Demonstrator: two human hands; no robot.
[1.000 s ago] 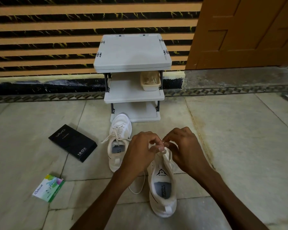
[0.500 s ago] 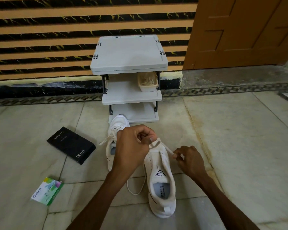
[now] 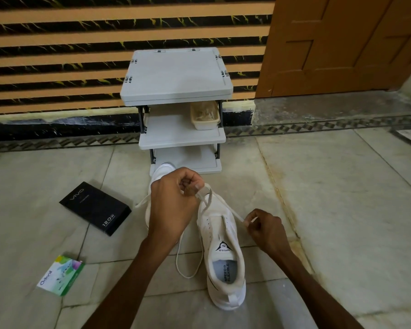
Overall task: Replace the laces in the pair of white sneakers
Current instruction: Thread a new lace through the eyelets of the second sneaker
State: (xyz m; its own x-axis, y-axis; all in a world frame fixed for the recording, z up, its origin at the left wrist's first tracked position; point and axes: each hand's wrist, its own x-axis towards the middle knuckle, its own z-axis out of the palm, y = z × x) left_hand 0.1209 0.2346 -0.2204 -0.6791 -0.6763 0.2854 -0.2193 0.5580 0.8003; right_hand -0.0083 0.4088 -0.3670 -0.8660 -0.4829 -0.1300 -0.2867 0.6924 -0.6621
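Head view: the white sneaker [image 3: 223, 252] stands on the floor [image 3: 342, 210], toe away. Left grip [image 3: 173, 205] pinches the lace [image 3: 230, 209] at the toe-end eyelets; right grip [image 3: 267, 230] pinches its free end — taut between. Lace looks limp, light and flat — best held near the tip.

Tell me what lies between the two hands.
Head view: a straight run of white lace over the near sneaker, pinched by the left hand and the right hand.
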